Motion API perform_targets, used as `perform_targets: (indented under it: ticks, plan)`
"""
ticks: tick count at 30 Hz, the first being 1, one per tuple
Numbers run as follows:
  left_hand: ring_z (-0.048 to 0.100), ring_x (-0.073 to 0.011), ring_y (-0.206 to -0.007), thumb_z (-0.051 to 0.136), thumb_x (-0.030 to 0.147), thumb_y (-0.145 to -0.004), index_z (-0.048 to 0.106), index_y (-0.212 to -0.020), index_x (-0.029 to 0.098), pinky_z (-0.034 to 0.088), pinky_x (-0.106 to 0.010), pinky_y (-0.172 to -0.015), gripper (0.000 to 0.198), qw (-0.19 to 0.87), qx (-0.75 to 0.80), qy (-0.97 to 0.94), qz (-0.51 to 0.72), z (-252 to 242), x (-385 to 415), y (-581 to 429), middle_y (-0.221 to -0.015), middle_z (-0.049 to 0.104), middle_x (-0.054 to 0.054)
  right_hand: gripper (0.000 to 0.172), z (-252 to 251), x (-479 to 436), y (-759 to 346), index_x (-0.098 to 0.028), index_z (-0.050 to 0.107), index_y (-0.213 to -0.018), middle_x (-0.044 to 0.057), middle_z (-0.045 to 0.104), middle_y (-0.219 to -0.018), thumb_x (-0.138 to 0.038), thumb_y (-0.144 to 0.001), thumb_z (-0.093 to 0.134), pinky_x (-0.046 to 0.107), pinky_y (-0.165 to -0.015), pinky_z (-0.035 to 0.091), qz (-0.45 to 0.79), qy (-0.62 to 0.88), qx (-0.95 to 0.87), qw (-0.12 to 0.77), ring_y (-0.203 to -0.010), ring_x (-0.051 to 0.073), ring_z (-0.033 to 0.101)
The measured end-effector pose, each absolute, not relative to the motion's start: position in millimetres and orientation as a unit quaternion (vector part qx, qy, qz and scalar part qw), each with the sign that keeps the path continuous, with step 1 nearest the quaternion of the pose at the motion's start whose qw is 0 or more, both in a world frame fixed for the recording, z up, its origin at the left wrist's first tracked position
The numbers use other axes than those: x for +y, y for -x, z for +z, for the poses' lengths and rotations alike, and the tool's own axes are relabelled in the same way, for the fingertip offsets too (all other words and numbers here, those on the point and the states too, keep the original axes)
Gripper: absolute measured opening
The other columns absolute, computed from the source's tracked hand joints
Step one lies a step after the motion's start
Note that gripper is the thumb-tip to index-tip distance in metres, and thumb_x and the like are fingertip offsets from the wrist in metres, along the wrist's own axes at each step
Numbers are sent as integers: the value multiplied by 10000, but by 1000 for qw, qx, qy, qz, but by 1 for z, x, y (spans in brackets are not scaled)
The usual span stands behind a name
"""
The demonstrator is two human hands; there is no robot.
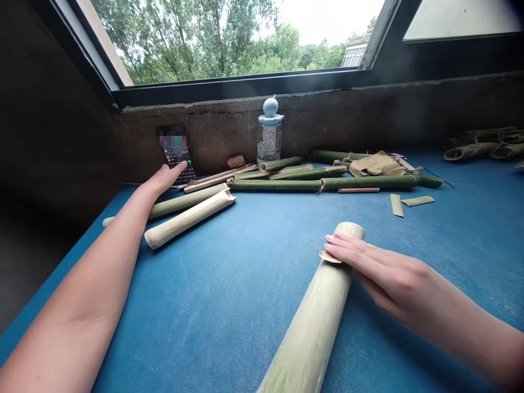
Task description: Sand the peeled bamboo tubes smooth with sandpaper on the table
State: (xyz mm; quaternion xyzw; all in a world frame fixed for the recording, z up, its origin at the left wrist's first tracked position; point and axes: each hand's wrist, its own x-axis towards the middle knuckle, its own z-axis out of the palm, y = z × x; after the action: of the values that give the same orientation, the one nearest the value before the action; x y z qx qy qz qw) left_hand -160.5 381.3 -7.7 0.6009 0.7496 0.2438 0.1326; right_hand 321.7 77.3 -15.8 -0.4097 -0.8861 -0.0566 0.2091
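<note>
Right hand (382, 270), fingers together over a thin sheet (329, 257), presumably steadies it on the bamboo tube (315, 316); left hand (164, 178), fingers extended, touches phone (177, 150) left of tube.

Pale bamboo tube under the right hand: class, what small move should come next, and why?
Probably move the left hand from the phone to steady the bamboo tube. Only the right hand is on it, near the far end, with a thin curved piece under its fingers; the tube is round, so it could roll.
</note>
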Motion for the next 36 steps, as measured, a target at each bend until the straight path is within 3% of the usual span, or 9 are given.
perform_targets:
  ticks: [5, 11, 17, 20, 26, 30, 33, 36]
  plan:
    - [375, -464, -1380, 711, 789, -661, 174, -1542, -36, 345, -510, -1087, 1321, 134, 789, -571, 183, -10, 376, 156, -1492, 364, -355, 496, -18, 83, -332, -259, 529, -1406, 20, 576, -1461, -56, -968, 411, 403, -1179, 429, -48, 437, -873, 211, -1369, 227, 516]
    - [340, -478, -1384, 694, 786, -666, 210, -1505, -46, 322, -516, -1105, 1277, 86, 804, -571, 145, -9, 368, 147, -1469, 343, -376, 520, -20, 87, -342, -294, 507, -1418, -8, 566, -1470, -58, -966, 404, 394, -1197, 402, -53, 451, -865, 213, -1384, 210, 496]
    - [329, -444, -1405, 726, 692, -683, 223, -1524, -24, 323, -481, -1115, 1213, 121, 790, -579, 160, -4, 364, 149, -1493, 352, -330, 542, -22, 91, -345, -312, 508, -1422, -18, 576, -1460, -57, -953, 412, 396, -1184, 422, -53, 450, -863, 221, -1371, 212, 512]
    - [359, -437, -1386, 755, 594, -677, 296, -1502, -3, 344, -474, -1102, 1117, 123, 786, -584, 161, -4, 366, 157, -1489, 387, -304, 526, -22, 91, -345, -301, 515, -1412, -8, 582, -1454, -56, -962, 400, 394, -1180, 426, -60, 455, -861, 220, -1356, 210, 529]
    - [607, -302, -1104, 653, 286, -676, 659, -1145, 103, 451, -369, -994, 503, 254, 690, -634, 240, -8, 368, 189, -1238, 674, -129, 523, -15, 73, -327, -257, 555, -1381, 15, 583, -1455, -13, -942, 408, 373, -1183, 420, -30, 404, -886, 225, -1370, 213, 511]
    - [624, -286, -1070, 705, 303, -670, 688, -1086, 104, 460, -352, -980, 461, 243, 687, -639, 247, -8, 367, 191, -1184, 708, -114, 562, -13, 76, -330, -263, 545, -1394, 5, 591, -1447, 10, -931, 384, 357, -1172, 438, -9, 380, -896, 230, -1354, 198, 529]
    - [628, -292, -1095, 717, 316, -709, 680, -1128, 90, 448, -370, -1011, 478, 218, 699, -637, 241, -6, 367, 185, -1210, 700, -131, 543, -14, 93, -351, -301, 563, -1385, -15, 626, -1403, -40, -940, 395, 432, -1156, 464, -59, 432, -872, 221, -1306, 233, 579]
    - [625, -305, -1127, 739, 302, -694, 683, -1130, 98, 438, -381, -1038, 484, 211, 697, -637, 252, -3, 366, 181, -1233, 693, -129, 441, -11, 103, -369, -294, 614, -1337, -14, 672, -1338, -158, -964, 423, 501, -1018, 570, -118, 519, -830, 165, -1215, 302, 647]
